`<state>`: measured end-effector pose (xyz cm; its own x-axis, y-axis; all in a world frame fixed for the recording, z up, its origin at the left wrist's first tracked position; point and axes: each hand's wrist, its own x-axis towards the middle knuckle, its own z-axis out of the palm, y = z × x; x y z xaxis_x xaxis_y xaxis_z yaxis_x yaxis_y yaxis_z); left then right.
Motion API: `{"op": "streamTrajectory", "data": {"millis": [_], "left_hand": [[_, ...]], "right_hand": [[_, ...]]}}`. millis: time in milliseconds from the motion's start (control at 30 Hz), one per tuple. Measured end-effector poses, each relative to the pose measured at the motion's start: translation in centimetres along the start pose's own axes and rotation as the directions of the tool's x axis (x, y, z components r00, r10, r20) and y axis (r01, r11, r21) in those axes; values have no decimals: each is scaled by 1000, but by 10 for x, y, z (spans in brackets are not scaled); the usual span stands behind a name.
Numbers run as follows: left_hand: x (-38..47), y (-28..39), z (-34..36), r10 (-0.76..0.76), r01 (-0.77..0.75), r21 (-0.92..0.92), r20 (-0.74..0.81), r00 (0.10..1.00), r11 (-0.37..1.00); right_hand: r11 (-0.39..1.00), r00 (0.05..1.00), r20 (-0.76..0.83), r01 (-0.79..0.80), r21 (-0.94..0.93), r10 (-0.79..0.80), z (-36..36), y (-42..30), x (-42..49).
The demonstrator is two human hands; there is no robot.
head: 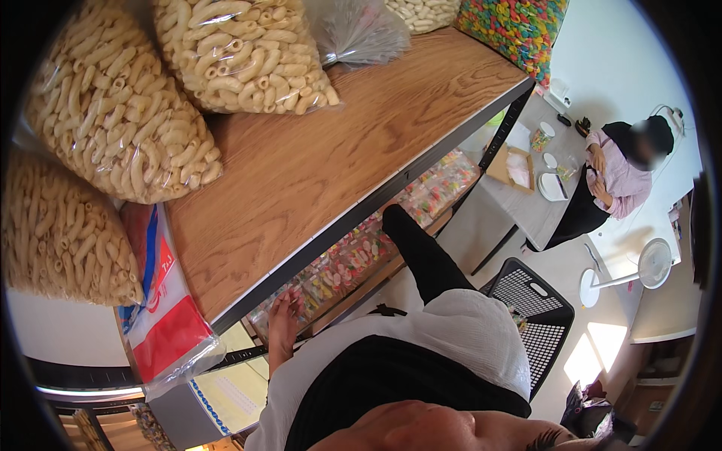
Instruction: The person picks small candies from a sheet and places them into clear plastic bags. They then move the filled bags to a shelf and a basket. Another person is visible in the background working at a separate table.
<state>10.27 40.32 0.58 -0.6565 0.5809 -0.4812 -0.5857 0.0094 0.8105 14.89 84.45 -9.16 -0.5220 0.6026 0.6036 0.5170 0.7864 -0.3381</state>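
My left hand [285, 315] is low at the left of the body, beside the lower shelf, its fingers bent over the edge of packed wrapped candies [350, 253]. Whether it grips a pack cannot be made out. My right hand is not in view; a black-clad limb [423, 253] reaches from my white garment towards the candy packs, its end rounded. Above lies a wood-look shelf top [338, 158] bearing large clear bags of puffed tube snacks [124, 113], a bundle of clear plastic bags [361, 34] and a bag of colourful snacks [513, 34].
A red, white and blue plastic packet [163, 304] overhangs the shelf's left end. A black perforated basket [536, 315] stands by my right side. Beyond, a person [620, 163] sits at a grey table [536, 214] with an open cardboard box [510, 169] and tubs. A white fan [626, 276] stands farther right.
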Motion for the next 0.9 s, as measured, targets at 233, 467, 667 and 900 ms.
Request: {"op": "streamTrajectory", "data": {"millis": [233,467,667,900], "left_hand": [[-4,-4,-5,-8,7,-43,-23,1000,999],[2,-5,6,0,1,-25,21,1000,1000],[-10,-7,-2,-22,21,-29,-30,999,999],[-11,-6,-1,-30,30,-11,-12,999,999]], "right_hand": [[1000,1000,6,-9,-22,9,8,-4,-10],[948,933,255,-291,126,253,33,35,20],[926,927,-8,-374,55,375,18,49,32],[908,901,-114,-418,21,418,11,64,37]]}}
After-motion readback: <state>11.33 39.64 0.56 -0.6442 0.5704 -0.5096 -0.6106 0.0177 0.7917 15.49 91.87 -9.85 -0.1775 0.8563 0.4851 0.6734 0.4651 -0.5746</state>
